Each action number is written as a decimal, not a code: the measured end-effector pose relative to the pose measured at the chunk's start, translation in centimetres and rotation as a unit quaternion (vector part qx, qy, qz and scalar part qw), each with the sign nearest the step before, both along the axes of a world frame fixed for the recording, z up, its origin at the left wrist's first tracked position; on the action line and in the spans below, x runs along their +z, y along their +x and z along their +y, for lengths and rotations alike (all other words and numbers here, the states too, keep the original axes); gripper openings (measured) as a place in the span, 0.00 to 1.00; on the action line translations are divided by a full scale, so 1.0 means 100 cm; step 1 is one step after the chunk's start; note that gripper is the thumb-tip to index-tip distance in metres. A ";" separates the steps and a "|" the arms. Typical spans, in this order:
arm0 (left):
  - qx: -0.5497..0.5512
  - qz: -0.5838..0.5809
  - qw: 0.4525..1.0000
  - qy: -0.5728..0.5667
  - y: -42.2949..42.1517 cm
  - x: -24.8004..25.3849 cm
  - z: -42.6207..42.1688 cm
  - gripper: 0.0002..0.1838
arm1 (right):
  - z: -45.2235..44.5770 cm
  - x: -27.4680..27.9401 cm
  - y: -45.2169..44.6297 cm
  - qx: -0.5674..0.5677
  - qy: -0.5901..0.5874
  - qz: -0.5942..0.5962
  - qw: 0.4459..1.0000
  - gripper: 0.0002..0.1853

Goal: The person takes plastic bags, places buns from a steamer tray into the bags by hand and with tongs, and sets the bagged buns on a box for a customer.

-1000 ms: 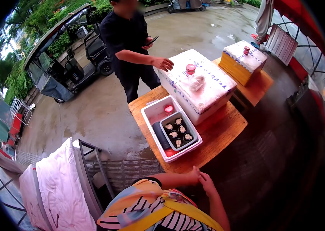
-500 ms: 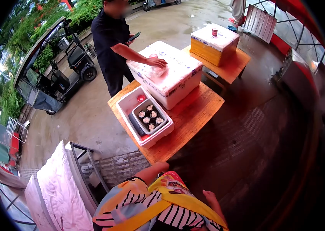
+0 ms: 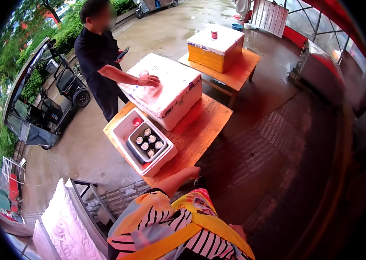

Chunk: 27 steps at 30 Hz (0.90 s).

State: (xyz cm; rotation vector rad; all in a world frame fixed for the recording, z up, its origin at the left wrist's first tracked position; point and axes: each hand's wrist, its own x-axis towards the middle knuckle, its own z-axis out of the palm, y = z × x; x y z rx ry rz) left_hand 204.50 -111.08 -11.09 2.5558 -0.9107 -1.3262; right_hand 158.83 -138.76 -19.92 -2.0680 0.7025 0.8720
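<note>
My left hand [image 3: 192, 172] is at the near edge of the wooden table [image 3: 212, 116]; its fingers are too small and blurred to read. Low on my right side, my right hand [image 3: 237, 229] shows only in part beside the yellow strap. A white foam box [image 3: 171, 155] on the table holds a grey tub [image 3: 168, 147] of several dark bottles with pale caps, and a red-lidded jar [image 3: 137, 121]. Behind it stands a large white foam box [image 3: 182, 104]. Another person's hand [image 3: 149, 81] rests on a clear plastic bag on its lid.
The person in dark clothes [image 3: 98, 52] stands beyond the table, holding a phone [image 3: 123, 53]. A second table [image 3: 249, 64] carries a yellow-sided foam box [image 3: 211, 58] with a red can [image 3: 214, 34]. A three-wheeled vehicle [image 3: 46, 104] is parked left; a metal frame with white cloth [image 3: 64, 221] stands near left.
My hands, together a second ago, have come apart, the right dropping to my side. The other person's hand has moved onto the bag. The view has swung right.
</note>
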 end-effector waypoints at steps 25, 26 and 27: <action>0.344 -0.058 0.922 -0.166 0.190 0.057 0.079 0.36 | -0.054 0.089 0.291 0.089 -0.005 0.167 0.982 0.40; 0.373 -0.026 0.911 -0.173 0.195 0.064 0.085 0.41 | -0.054 0.098 0.292 0.093 -0.009 0.174 0.980 0.40; 0.387 -0.063 0.902 -0.178 0.201 0.061 0.091 0.41 | -0.056 0.099 0.294 0.096 -0.012 0.179 0.979 0.40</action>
